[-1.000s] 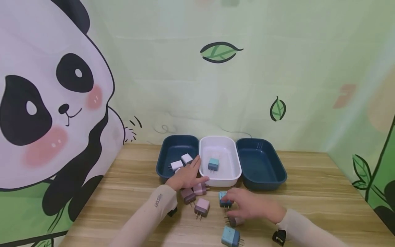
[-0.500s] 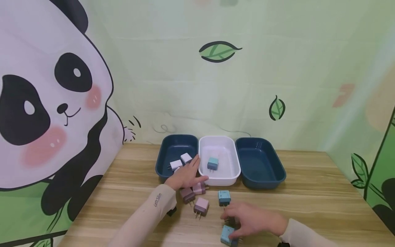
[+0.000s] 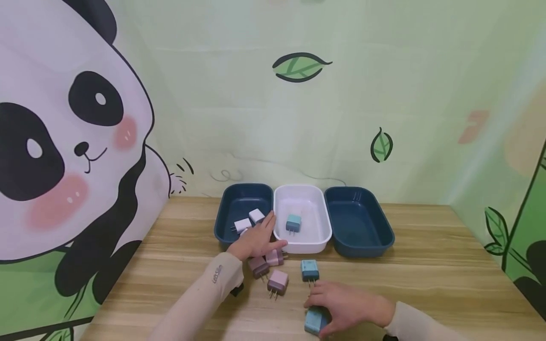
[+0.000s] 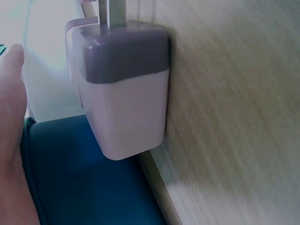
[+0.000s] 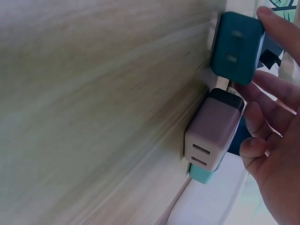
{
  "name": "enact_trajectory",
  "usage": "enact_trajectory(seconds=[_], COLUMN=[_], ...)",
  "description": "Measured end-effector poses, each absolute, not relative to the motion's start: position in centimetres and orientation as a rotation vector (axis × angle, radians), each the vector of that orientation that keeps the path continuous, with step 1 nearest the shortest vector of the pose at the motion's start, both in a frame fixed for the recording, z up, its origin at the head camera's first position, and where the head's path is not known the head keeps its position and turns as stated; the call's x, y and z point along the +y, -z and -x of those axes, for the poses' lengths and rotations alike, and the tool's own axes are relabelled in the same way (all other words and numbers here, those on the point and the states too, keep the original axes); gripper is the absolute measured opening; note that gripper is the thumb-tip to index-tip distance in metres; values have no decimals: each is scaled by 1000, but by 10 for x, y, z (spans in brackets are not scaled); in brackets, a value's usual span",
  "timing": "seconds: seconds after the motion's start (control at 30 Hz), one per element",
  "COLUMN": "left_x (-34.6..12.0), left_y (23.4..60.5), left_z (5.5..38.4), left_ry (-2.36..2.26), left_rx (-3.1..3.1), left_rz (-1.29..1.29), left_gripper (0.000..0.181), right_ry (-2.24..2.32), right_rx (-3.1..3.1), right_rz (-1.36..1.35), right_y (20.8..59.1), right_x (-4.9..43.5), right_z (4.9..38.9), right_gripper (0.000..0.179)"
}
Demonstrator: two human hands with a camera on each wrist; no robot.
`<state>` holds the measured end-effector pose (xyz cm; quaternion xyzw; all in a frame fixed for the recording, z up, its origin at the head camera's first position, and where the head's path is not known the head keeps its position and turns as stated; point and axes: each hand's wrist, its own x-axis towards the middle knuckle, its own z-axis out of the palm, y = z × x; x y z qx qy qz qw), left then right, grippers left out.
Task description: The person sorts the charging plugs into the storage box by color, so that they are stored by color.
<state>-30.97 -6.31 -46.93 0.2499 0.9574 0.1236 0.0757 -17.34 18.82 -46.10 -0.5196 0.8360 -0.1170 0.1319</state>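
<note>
Right hand (image 3: 343,304) grips blue charger (image 3: 314,323), room toward right edge of tabletop (image 3: 435,272); outspread left hand (image 3: 254,239) crosses rim of navy tray (image 3: 244,201).

The head view looks forward and down over the tabletop (image 3: 426,274); the left wrist view, turned sideways, faces a pink charger (image 4: 129,110) close up; the right wrist view, also sideways, skims the tabletop and shares the blue charger (image 5: 239,47), upper right there, lower centre in the head view
</note>
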Motion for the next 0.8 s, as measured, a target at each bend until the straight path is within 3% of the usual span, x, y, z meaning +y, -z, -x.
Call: enact_trajectory(seconds=[0.8], left_x=[-63], left_y=[469], left_z=[308], left_ry=[-381], left_rx=[2869], left_rz=[-764], left_gripper=[94], right_ry=[375], right_rx=[2422], right_rz=[1458], right_y=[461], right_x=[185], right_z=[175], right_gripper=[42])
